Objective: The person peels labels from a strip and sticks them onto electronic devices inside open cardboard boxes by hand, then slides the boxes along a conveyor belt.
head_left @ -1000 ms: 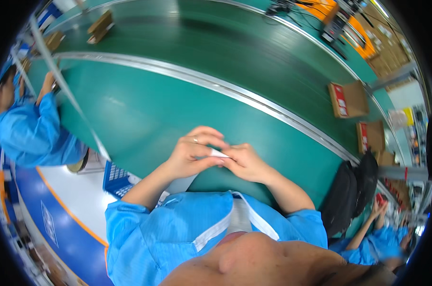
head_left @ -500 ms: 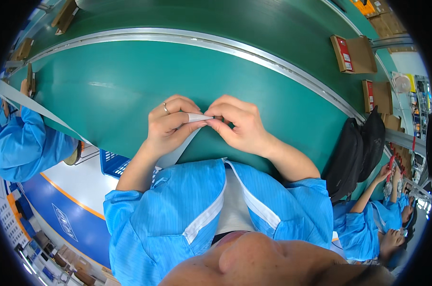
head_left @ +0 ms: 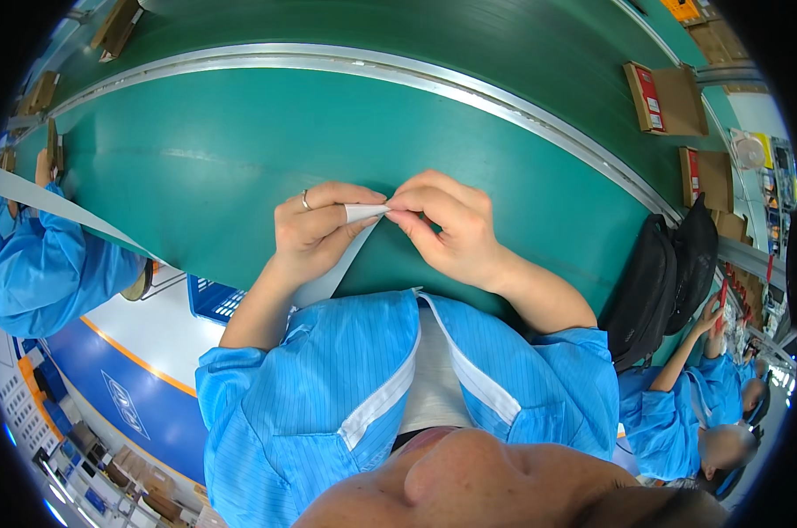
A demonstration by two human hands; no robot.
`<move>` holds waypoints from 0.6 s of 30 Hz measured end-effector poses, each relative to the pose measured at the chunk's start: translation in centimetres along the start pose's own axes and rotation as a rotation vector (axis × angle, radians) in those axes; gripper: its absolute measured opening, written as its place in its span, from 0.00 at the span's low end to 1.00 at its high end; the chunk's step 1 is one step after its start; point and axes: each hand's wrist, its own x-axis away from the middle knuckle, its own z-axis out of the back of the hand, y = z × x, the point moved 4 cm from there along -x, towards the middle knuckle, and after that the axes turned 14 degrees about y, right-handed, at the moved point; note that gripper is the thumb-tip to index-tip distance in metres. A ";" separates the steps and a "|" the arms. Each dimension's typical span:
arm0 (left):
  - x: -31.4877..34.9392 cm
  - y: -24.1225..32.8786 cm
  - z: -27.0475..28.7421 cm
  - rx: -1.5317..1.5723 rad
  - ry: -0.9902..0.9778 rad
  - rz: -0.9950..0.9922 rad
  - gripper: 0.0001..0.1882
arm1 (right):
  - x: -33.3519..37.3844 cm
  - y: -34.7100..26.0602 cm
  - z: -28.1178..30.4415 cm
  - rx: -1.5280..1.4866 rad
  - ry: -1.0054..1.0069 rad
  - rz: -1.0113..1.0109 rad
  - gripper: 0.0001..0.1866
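Observation:
Both my hands meet above the green work surface, in front of my chest. A small white wrap point(head_left: 364, 212), tapering to a point, covers the tip of my left index finger; it looks like tape or a finger cover, but I cannot tell which. My left hand point(head_left: 315, 222), with a ring on one finger, is curled, its thumb close below the wrap. The right hand point(head_left: 451, 227) pinches the wrap's pointed end between thumb and index finger, its other fingers bent.
A metal rail point(head_left: 354, 60) crosses beyond my hands. Open cardboard boxes point(head_left: 680, 101) stand at the far right, with black bags point(head_left: 645, 299) nearer. A blue basket point(head_left: 214, 299) sits below the table's left edge. Co-workers in blue are at left point(head_left: 55, 264) and right.
My right hand has shifted slightly right, and its fingers have drawn back from the left hand. More of the white wrap's pointed end shows between them.

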 end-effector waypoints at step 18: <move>-3.2 -8.6 10.8 -0.606 0.286 -0.058 0.21 | 0.7 4.9 -0.3 0.152 0.033 0.027 0.12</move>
